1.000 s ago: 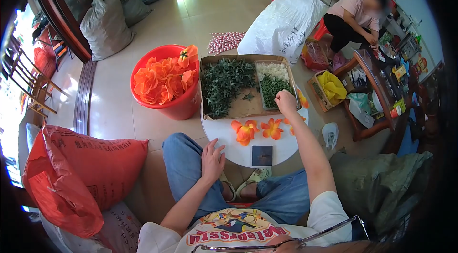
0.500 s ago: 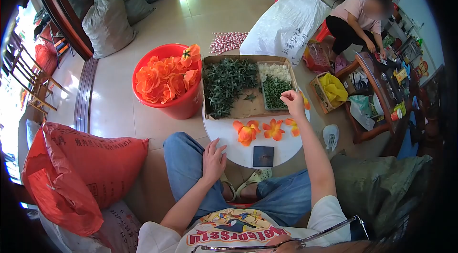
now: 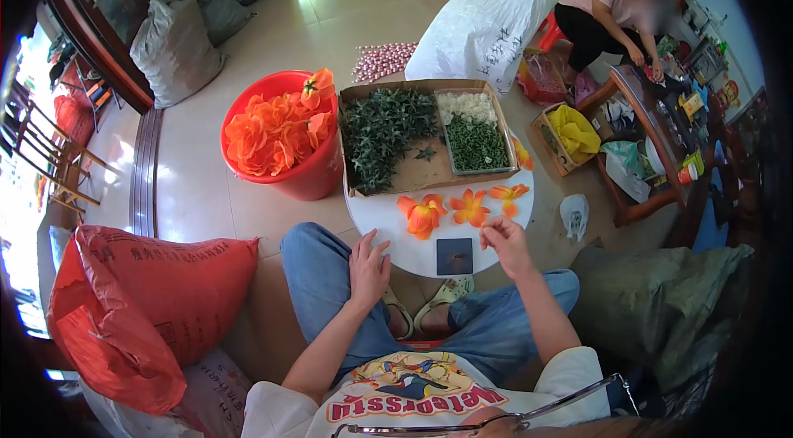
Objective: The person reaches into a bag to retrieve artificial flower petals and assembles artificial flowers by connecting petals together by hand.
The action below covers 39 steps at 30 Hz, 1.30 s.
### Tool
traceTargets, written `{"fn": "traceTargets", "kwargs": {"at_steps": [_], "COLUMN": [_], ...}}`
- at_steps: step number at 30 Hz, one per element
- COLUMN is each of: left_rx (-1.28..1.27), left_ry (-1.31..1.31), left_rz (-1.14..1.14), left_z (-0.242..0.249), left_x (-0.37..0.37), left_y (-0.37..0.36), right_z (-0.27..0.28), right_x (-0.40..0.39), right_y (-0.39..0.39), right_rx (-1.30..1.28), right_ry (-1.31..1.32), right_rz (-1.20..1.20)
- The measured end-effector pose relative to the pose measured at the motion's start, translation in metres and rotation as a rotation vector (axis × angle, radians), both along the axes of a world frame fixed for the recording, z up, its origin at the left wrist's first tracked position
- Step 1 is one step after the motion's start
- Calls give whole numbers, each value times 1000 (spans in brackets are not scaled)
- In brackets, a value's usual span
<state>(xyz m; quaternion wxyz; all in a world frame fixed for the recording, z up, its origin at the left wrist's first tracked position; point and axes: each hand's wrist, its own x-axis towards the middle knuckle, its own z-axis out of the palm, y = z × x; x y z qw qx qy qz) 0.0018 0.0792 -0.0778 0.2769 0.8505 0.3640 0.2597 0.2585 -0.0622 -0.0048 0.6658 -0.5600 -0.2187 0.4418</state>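
My right hand (image 3: 508, 247) is over the right side of the round white table (image 3: 388, 248), its fingers pinched together. Whatever it may hold is too small to make out. Just left of it lies a dark square plate (image 3: 454, 256) with a small point at its middle. My left hand (image 3: 368, 270) rests at the table's left edge by my knee, fingers spread and holding nothing. Behind the plate sit orange artificial petals (image 3: 422, 217), an orange flower layer (image 3: 470, 208) and another orange bloom (image 3: 509, 197).
A cardboard box (image 3: 413, 178) holds green artificial leaves (image 3: 384, 132) and a clear tray (image 3: 475, 171) of small green and white pieces. Left stands a red bucket (image 3: 310, 182) of orange flowers. Sacks flank me, including a red sack (image 3: 182, 298). A person (image 3: 607, 17) sits at the back right.
My right hand has come back from the clear tray toward me, down beside the dark plate, still pinched. My left hand stays in about the same place. The view has shifted slightly.
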Motion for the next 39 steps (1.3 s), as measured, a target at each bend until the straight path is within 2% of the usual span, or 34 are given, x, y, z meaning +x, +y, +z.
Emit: {"fn": "traceTargets", "kwargs": {"at_steps": [6, 9, 18, 24, 33, 36, 39], "left_rx": [5, 20, 32, 52, 61, 58, 60], "left_ry": [17, 30, 60, 64, 75, 87, 73], "left_rz": [-4, -5, -8, -6, -10, -10, 2], "left_z": [-1, 0, -3, -1, 1, -1, 0], "left_x": [2, 2, 4, 6, 8, 7, 8], "left_y": [-4, -4, -6, -7, -6, -8, -9], "right_z": [12, 6, 23, 15, 0, -1, 4], "right_x": [-33, -37, -43, -44, -45, -41, -38], "right_y": [-14, -12, -9, -10, -12, -15, -17], "right_rx": [-54, 4, 42, 9, -12, 26, 67], "right_ry": [-255, -606, -804, -948, -915, -857, -729], "right_rz": [-23, 4, -6, -5, -26, 19, -86]}}
